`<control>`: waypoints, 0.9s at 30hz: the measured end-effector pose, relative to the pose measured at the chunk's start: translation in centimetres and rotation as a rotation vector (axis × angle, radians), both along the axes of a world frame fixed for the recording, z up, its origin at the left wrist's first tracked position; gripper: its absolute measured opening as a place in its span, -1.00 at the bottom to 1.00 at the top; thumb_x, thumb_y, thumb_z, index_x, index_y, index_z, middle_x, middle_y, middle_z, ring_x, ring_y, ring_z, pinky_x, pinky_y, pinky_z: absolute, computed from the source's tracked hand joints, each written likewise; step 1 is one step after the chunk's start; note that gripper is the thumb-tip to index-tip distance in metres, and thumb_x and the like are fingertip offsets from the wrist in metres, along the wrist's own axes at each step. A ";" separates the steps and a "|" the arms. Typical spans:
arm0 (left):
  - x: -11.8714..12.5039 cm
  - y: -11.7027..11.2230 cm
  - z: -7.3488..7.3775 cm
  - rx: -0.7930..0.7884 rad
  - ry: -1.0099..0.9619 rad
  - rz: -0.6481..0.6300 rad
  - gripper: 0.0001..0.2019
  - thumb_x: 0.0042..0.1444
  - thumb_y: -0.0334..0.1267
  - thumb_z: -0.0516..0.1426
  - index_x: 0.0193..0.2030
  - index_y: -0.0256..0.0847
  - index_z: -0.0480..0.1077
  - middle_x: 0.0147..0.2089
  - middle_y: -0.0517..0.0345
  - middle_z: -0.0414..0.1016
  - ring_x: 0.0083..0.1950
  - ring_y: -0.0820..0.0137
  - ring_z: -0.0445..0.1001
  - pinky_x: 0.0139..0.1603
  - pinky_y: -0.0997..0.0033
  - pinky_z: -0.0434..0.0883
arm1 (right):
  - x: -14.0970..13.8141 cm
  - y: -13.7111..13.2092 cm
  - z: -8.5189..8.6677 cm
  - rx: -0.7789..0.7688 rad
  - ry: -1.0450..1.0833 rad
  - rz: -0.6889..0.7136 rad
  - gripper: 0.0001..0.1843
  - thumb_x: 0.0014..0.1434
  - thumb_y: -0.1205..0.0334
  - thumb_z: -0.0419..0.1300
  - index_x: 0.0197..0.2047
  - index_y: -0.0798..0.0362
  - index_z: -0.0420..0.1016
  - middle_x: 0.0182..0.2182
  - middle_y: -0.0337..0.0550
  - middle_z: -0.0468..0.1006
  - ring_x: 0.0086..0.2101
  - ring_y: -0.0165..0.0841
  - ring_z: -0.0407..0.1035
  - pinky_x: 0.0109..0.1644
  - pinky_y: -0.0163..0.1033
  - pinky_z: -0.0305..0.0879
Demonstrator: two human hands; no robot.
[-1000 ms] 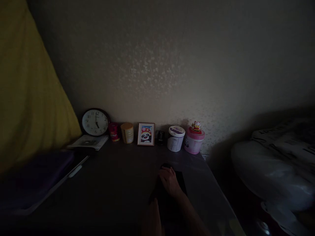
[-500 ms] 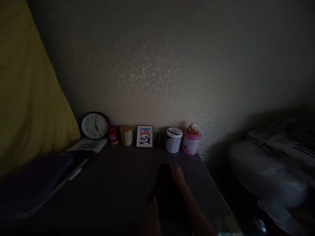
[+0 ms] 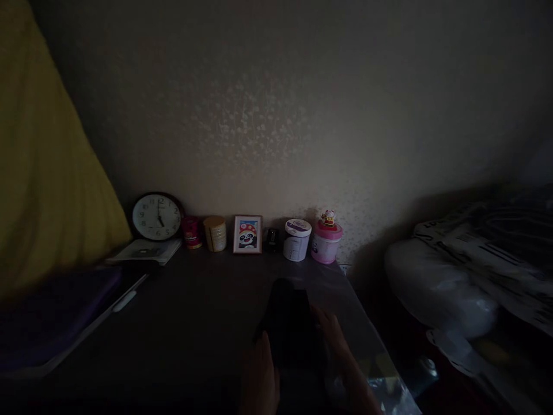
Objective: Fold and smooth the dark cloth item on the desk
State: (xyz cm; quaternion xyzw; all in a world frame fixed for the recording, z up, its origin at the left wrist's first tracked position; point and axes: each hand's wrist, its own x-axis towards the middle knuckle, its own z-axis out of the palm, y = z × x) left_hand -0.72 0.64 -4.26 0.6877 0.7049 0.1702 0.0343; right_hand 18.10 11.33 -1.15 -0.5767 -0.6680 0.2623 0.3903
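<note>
A black item [image 3: 287,328], soft-looking like cloth, lies lengthwise on the dark table between my hands. Its far end is rounded on the left, with a squarer flap beside it on the right. My left hand [image 3: 262,372] is closed at its near left edge, a bit of black showing beyond the fingertips. At the right edge, my right hand [image 3: 330,331] has its fingers bent onto the black material. Deep shadow hides the near part of the item and most fingertips, so its exact kind is unclear.
Along the wall stand a round clock [image 3: 156,217], a pink can [image 3: 192,233], a tan ribbed jar [image 3: 215,234], a panda picture frame [image 3: 247,234], a small black object [image 3: 272,240], a white tub [image 3: 296,241] and a pink tub [image 3: 326,244] with a figurine. White bags [image 3: 440,288] lie to the right.
My right hand has come back from the far end of the black item to its right side. A squarer black flap now shows at the far right. The view has shifted slightly.
</note>
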 end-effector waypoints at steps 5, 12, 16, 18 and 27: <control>0.0 0.1 -0.6 0.097 -0.084 0.019 -0.47 0.04 -0.49 -0.16 0.20 -0.55 0.05 0.20 -0.28 0.20 0.21 0.20 0.21 0.19 0.17 0.19 | -1.4 0.0 0.3 -0.010 0.062 0.053 -0.57 0.07 -0.06 0.05 -0.13 0.04 0.49 -0.23 -0.11 0.55 -0.19 -0.20 0.41 -0.15 -0.15 0.35; 0.0 0.6 -0.5 0.078 -0.366 0.049 -0.46 0.05 -0.42 -0.10 0.23 -0.32 0.05 0.15 -0.12 0.29 0.17 0.28 0.26 0.15 0.27 0.22 | -4.7 1.1 2.0 -0.074 0.063 0.066 -0.59 -0.08 0.20 0.19 -0.12 0.14 0.47 -0.20 -0.03 0.55 -0.15 -0.16 0.41 -0.06 -0.09 0.30; 0.2 0.7 0.0 0.060 -0.388 0.070 -0.48 0.07 -0.42 -0.14 0.23 -0.32 0.06 0.17 -0.13 0.27 0.18 0.28 0.25 0.16 0.26 0.18 | -6.7 1.1 2.5 -0.106 0.023 0.063 -0.55 -0.07 0.24 0.19 -0.06 0.20 0.44 -0.20 0.02 0.54 -0.18 -0.19 0.41 -0.09 -0.14 0.31; 0.2 0.7 0.0 0.060 -0.387 0.062 -0.48 0.06 -0.42 -0.14 0.22 -0.31 0.07 0.17 -0.13 0.27 0.17 0.27 0.25 0.16 0.26 0.18 | -7.7 1.1 2.6 -0.120 0.004 0.063 -0.53 -0.06 0.25 0.18 -0.04 0.21 0.42 -0.22 0.01 0.54 -0.20 -0.22 0.42 -0.12 -0.17 0.32; 0.4 1.2 -0.7 0.069 -0.387 0.079 -0.52 0.06 -0.39 -0.11 0.17 -0.27 0.15 0.14 -0.10 0.30 0.15 0.26 0.28 0.14 0.24 0.19 | -10.2 0.8 1.9 -0.084 -0.103 0.062 -0.58 -0.06 0.29 0.19 -0.06 0.06 0.44 -0.40 -0.17 0.56 -0.35 -0.33 0.44 -0.29 -0.30 0.31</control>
